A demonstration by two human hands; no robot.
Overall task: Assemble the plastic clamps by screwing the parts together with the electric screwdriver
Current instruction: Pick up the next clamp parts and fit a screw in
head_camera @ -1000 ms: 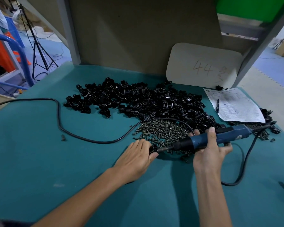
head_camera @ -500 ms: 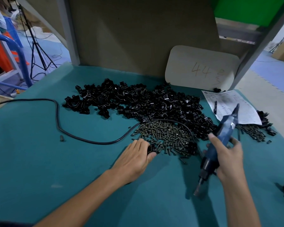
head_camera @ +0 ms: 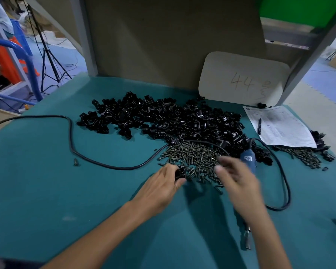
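Left hand (head_camera: 161,188) rests on the table (head_camera: 85,191), its fingers and thumb curled round a black clamp (head_camera: 181,172) at the near edge of the screws (head_camera: 194,154). Right hand (head_camera: 239,185) is blurred, fingers stretched over those screws. The blue screwdriver (head_camera: 248,159) runs beneath hand and wrist, bit towards the person; I cannot tell whether the hand holds it. Its black cord (head_camera: 72,136) loops across the table. Behind the screws lies a wide pile (head_camera: 163,117) of glossy black clamp parts. A pen (head_camera: 259,126) lies on a sheet (head_camera: 279,129) at the right.
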